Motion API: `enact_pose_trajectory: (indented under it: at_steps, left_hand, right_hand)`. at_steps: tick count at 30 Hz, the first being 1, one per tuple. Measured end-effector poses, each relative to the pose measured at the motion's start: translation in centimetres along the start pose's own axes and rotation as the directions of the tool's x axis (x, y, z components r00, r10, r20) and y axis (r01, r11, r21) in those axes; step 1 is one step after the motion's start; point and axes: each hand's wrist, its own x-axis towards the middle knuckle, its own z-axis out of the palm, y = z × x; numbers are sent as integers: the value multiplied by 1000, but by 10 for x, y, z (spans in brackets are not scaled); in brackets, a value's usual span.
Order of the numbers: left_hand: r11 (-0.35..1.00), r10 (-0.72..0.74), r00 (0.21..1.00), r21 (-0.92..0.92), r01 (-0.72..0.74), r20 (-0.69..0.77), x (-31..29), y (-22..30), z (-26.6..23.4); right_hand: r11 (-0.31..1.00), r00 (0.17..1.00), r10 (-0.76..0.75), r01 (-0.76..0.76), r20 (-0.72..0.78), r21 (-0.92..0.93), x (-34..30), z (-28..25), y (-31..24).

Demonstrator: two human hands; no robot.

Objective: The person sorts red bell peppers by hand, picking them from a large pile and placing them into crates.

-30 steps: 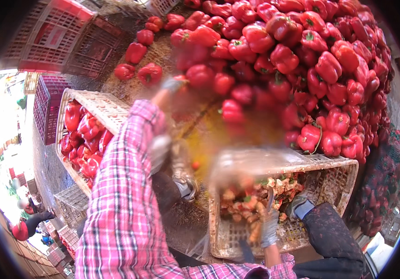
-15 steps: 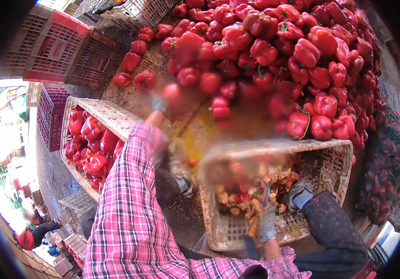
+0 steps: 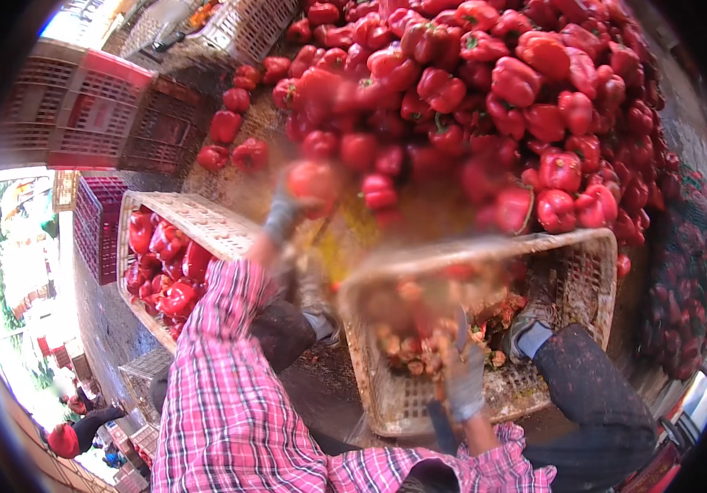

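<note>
My left hand (image 3: 283, 212), in a grey glove, is closed on a red bell pepper (image 3: 311, 184) at the near edge of a big heap of red bell peppers (image 3: 526, 82). In my gloved right hand (image 3: 464, 380) is a knife (image 3: 462, 327), its thin blade pointing away from me; motion blurs it. This hand is over a tilted, dirty white crate (image 3: 386, 407) between my legs. Cut pepper cores and stem pieces (image 3: 419, 345) lie inside that crate. At my left stands another white crate (image 3: 210, 223), holding red peppers (image 3: 174, 263).
A purple crate (image 3: 101, 228) stands beyond the left crate, with stacked red and brown crates (image 3: 95, 111) farther back. Several loose peppers (image 3: 224, 127) lie on the floor left of the heap. A netted pile (image 3: 682, 271) is at the right. Another person (image 3: 82, 431) appears far left.
My left hand has drawn slightly nearer with the pepper, which looks larger now. The right hand has shifted a little within the crate, the knife still in it. The view has moved slightly.
</note>
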Motion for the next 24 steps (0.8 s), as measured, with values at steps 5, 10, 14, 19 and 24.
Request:
enact_pose_trajectory:
  at_steps: [5, 10, 14, 19, 24]
  left_hand:
    - [912, 381, 886, 50, -407, 264, -120, 83, 51]
    - [873, 425, 819, 64, -483, 385, -225, 99, 95]
    - [972, 219, 940, -138, -188, 261, -268, 112, 110]
    - [803, 70, 958, -585, 112, 279, -294, 82, 120]
    - [816, 36, 986, -575, 66, 164, -296, 34, 119]
  right_hand:
    - [762, 844, -534, 509, 55, -400, -15, 21, -13]
    - [445, 815, -534, 498, 225, -744, -22, 39, 3]
    - [309, 809, -476, 522, 345, -795, -6, 32, 70]
    - [479, 790, -506, 590, 345, -650, 12, 31, 136]
    - [723, 797, -597, 584, 91, -369, -87, 1, -16]
